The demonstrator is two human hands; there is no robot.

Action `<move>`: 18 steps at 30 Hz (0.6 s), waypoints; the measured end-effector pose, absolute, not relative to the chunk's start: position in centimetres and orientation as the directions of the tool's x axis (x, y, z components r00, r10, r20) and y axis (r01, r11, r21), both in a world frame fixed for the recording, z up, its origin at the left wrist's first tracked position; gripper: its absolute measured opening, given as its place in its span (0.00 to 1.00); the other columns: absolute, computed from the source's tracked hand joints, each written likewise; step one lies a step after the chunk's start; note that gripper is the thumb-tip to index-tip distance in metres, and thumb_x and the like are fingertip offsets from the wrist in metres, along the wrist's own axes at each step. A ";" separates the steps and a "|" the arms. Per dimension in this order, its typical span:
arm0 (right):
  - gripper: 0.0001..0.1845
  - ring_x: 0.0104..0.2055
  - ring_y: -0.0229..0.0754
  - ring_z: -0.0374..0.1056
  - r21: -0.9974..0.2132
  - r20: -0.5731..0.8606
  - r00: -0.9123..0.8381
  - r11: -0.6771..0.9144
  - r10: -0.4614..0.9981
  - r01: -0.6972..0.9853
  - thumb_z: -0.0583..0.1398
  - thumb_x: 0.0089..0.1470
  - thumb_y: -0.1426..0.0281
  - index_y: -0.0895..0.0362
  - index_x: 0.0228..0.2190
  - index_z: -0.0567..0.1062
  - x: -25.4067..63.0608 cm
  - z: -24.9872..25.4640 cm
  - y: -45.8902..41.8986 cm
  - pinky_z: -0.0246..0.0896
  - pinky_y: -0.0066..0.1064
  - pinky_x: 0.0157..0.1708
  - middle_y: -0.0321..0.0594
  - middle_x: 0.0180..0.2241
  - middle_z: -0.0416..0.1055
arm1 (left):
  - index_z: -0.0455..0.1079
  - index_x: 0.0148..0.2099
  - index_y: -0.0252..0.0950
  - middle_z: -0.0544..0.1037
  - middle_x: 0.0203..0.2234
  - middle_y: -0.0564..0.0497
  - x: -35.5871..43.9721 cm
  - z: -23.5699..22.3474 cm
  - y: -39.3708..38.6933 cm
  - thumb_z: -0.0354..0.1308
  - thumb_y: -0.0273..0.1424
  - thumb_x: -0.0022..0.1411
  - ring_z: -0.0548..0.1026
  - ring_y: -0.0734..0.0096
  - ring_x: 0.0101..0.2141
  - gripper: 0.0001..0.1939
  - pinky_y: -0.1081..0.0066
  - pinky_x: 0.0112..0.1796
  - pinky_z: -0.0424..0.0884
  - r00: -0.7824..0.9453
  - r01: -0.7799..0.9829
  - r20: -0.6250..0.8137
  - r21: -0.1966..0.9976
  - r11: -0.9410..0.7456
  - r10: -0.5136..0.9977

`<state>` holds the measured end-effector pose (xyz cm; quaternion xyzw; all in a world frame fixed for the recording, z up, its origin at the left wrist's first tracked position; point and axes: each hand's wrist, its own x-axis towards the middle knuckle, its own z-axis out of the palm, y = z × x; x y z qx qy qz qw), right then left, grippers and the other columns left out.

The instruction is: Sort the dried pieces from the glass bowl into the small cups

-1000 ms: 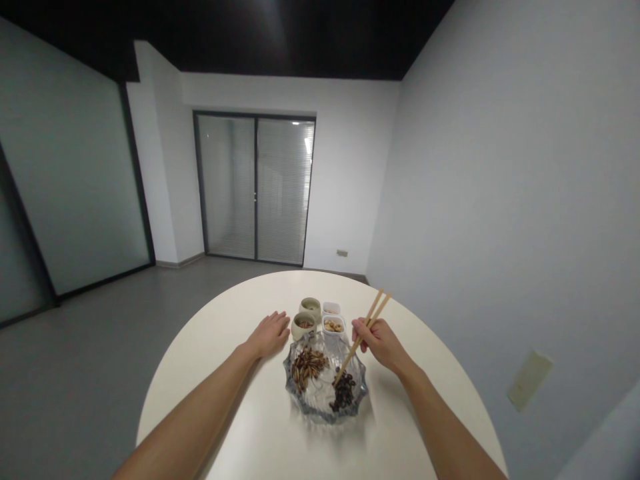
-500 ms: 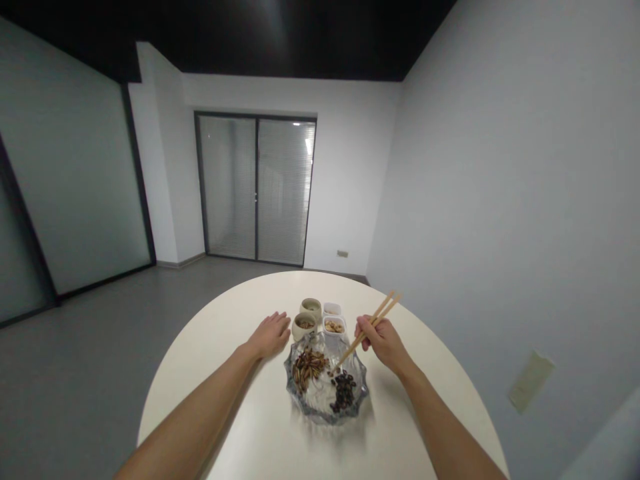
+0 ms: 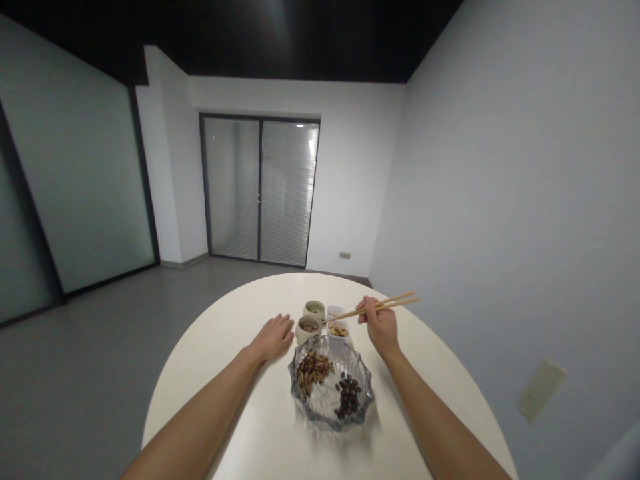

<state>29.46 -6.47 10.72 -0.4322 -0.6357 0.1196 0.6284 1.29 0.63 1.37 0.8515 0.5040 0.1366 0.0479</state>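
My right hand (image 3: pixel 380 327) grips a pair of wooden chopsticks (image 3: pixel 400 299). Their tips hover between the small beige cups and the white containers; a tiny dark bit seems to be at the tips, too small to name. My left hand (image 3: pixel 276 335) lies flat on the table, fingers stretched out beside the nearer cup (image 3: pixel 306 337), which contains brownish pieces. Behind it stands another beige cup (image 3: pixel 315 309). A white container (image 3: pixel 339 337) holds pale nuts, with a second white container (image 3: pixel 334 311) behind. In the clear scalloped glass bowl (image 3: pixel 325 421) sit elongated brown pieces (image 3: pixel 312 372) and dark beans (image 3: pixel 349 396).
Everything stands on a round cream table (image 3: pixel 250 427). A white wall (image 3: pixel 500 200) with a socket plate (image 3: pixel 541 390) runs along the right. Glass doors with blinds (image 3: pixel 259 190) are at the back, and frosted glass panels (image 3: pixel 95 187) at the left.
My right hand has lifted the chopstick tips out of the glass bowl and carried them away from me, to beside the cups and white containers. My left hand stays flat in place.
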 end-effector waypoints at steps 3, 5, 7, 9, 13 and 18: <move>0.27 0.22 0.40 0.66 -0.667 0.722 0.185 0.599 0.667 0.444 0.52 0.64 0.51 0.56 0.24 0.75 29.2 10.8 -5.0 0.61 0.30 0.30 0.34 0.16 0.67 | 0.61 0.65 0.35 0.58 0.66 0.42 1.2 1.3 0.8 0.41 0.39 0.70 0.54 0.51 0.66 0.25 0.52 0.63 0.52 0.468 0.837 0.197 0.214 -0.503 0.862; 0.27 0.23 0.40 0.66 -0.661 0.726 0.194 0.594 0.660 0.458 0.52 0.64 0.52 0.55 0.24 0.75 29.0 10.8 -4.1 0.61 0.30 0.30 0.34 0.16 0.66 | 0.61 0.64 0.35 0.59 0.66 0.41 1.1 1.1 1.0 0.41 0.38 0.70 0.54 0.51 0.66 0.25 0.51 0.63 0.52 0.473 0.831 0.207 0.220 -0.512 0.857; 0.27 0.23 0.41 0.67 -0.662 0.724 0.191 0.588 0.663 0.465 0.52 0.65 0.52 0.55 0.24 0.75 28.8 10.7 -3.3 0.61 0.30 0.31 0.34 0.16 0.67 | 0.61 0.64 0.36 0.59 0.66 0.41 1.1 1.0 1.1 0.42 0.39 0.70 0.54 0.52 0.66 0.25 0.51 0.63 0.52 0.469 0.829 0.212 0.229 -0.510 0.857; 0.26 0.24 0.42 0.68 -0.658 0.720 0.174 0.581 0.671 0.479 0.52 0.65 0.52 0.55 0.24 0.75 28.5 10.6 -2.7 0.61 0.30 0.32 0.34 0.17 0.67 | 0.61 0.64 0.36 0.59 0.66 0.42 1.0 0.9 1.2 0.43 0.39 0.70 0.54 0.52 0.66 0.25 0.51 0.63 0.51 0.463 0.831 0.211 0.233 -0.505 0.861; 0.25 0.28 0.44 0.71 -0.620 0.705 0.081 0.557 0.704 0.552 0.52 0.65 0.53 0.54 0.25 0.76 28.2 10.0 -2.0 0.61 0.31 0.35 0.35 0.19 0.70 | 0.61 0.64 0.36 0.59 0.66 0.42 1.0 0.8 1.3 0.43 0.39 0.69 0.54 0.51 0.66 0.25 0.52 0.63 0.52 0.459 0.836 0.206 0.229 -0.499 0.864; 0.24 0.32 0.45 0.73 -0.605 0.653 -0.015 0.534 0.757 0.591 0.52 0.64 0.54 0.53 0.26 0.77 28.7 8.9 -1.9 0.62 0.31 0.37 0.36 0.24 0.75 | 0.62 0.64 0.35 0.59 0.65 0.40 1.1 1.0 1.2 0.42 0.38 0.69 0.54 0.50 0.65 0.25 0.51 0.63 0.52 0.470 0.836 0.202 0.209 -0.507 0.859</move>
